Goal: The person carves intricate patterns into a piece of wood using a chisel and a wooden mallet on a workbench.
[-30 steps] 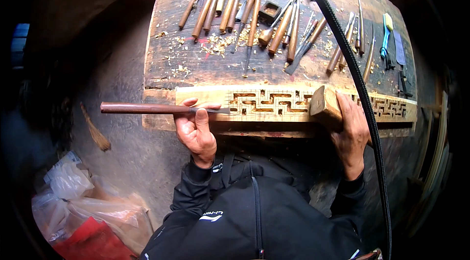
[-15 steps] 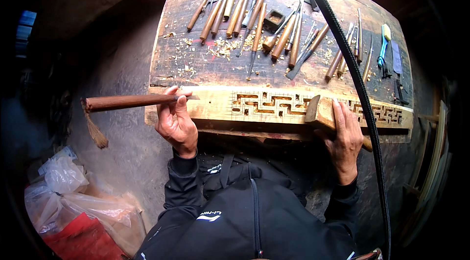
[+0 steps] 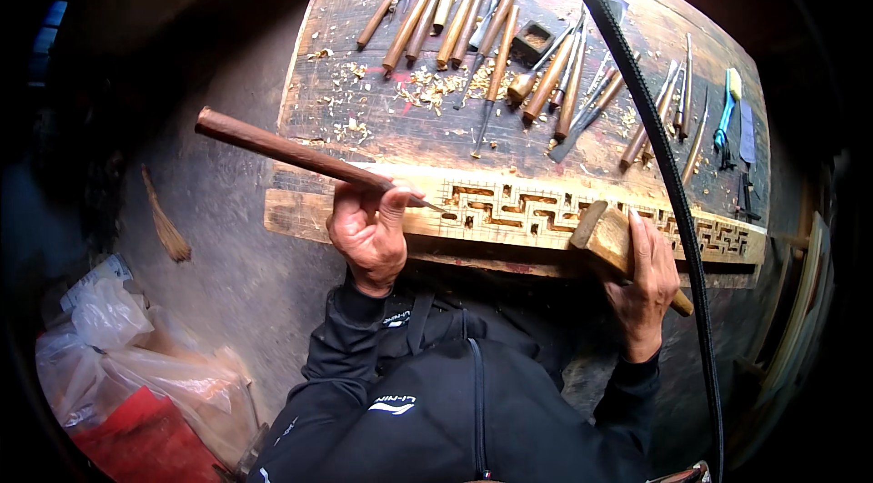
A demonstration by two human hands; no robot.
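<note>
A chisel (image 3: 293, 152) is finger-pinched by the left hand (image 3: 371, 245), a mallet (image 3: 611, 240) held by the half-curled right hand (image 3: 642, 287); jacket (image 3: 546, 419) is lettered.

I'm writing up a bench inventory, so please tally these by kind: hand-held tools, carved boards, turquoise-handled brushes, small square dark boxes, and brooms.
Hand-held tools: 2 (chisel in the left hand, mallet in the right hand)
Carved board: 1
Turquoise-handled brush: 1
Square dark box: 1
Broom: 1
Total: 6

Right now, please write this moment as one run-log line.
left hand: holds chisel, tip over carved board | right hand: holds wooden mallet | workbench: tools, shavings
</note>
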